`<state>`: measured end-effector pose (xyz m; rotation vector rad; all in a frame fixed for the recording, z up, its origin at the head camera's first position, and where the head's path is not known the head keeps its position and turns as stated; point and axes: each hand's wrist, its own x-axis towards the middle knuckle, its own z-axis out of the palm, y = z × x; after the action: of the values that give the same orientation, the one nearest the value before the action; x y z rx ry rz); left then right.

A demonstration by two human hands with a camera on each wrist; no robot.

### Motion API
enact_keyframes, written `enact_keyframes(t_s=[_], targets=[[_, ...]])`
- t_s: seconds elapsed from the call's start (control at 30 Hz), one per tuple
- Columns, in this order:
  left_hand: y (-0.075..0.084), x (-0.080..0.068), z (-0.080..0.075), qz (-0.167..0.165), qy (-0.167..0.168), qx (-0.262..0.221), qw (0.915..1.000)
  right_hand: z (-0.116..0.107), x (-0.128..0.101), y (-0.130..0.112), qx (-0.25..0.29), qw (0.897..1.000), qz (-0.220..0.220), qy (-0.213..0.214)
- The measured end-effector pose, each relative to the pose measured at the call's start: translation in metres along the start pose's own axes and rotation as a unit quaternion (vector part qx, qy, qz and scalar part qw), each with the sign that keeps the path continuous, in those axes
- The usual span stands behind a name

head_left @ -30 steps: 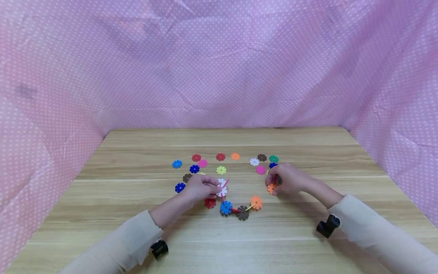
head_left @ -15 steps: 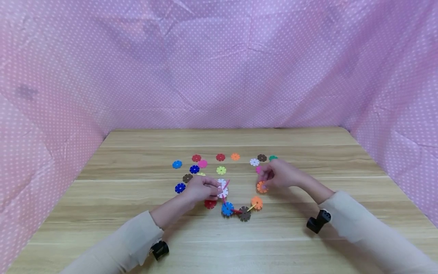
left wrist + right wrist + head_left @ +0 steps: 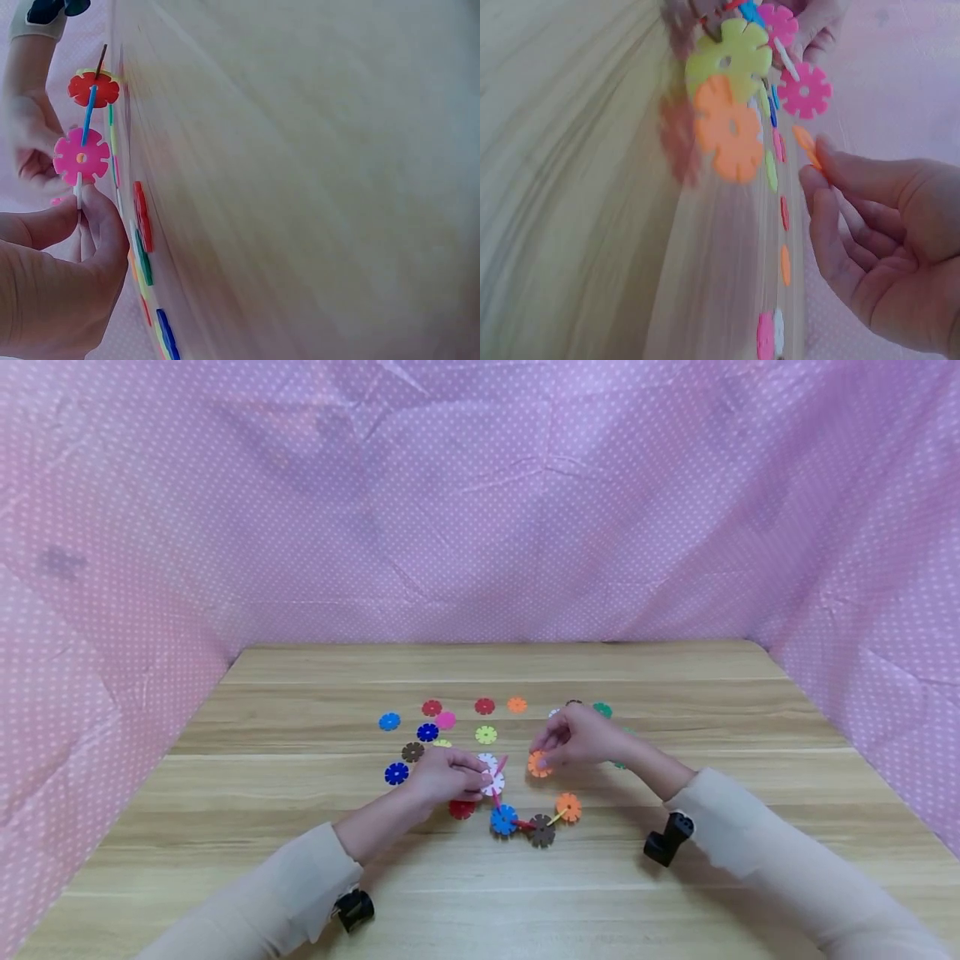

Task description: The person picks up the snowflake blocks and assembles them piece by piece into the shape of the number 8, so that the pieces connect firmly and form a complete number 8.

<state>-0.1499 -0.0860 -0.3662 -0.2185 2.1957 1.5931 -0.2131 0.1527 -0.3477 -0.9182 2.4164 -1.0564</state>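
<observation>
Right hand (image 3: 581,735) pinching an orange disc (image 3: 538,765) near the linked chain (image 3: 504,820), left hand (image 3: 450,775) gripping that chain, probably light stiff plastic tbh, so hold rims

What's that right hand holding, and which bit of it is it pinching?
An orange disc. The right hand pinches it by one edge, between thumb and finger.

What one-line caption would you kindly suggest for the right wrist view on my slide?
The right hand pinches an orange disc near a colorful chain of interlocked notched discs.
</observation>
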Motion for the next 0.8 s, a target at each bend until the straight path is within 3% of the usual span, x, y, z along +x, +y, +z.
enact_keyframes(t_s=[0.13,0.33,0.8], targets=[[0.000,0.001,0.001,-0.001,-0.008,-0.002,1.0000,0.004,0.008,-0.004,0.047,0.998,0.046,0.022],[0.002,0.000,0.001,0.002,-0.011,-0.006,0.9999,0.008,0.014,-0.010,0.070,0.991,0.095,0.062],[0.002,-0.001,0.003,0.004,-0.023,-0.005,0.9997,0.015,0.016,-0.012,0.078,0.991,0.082,0.068]])
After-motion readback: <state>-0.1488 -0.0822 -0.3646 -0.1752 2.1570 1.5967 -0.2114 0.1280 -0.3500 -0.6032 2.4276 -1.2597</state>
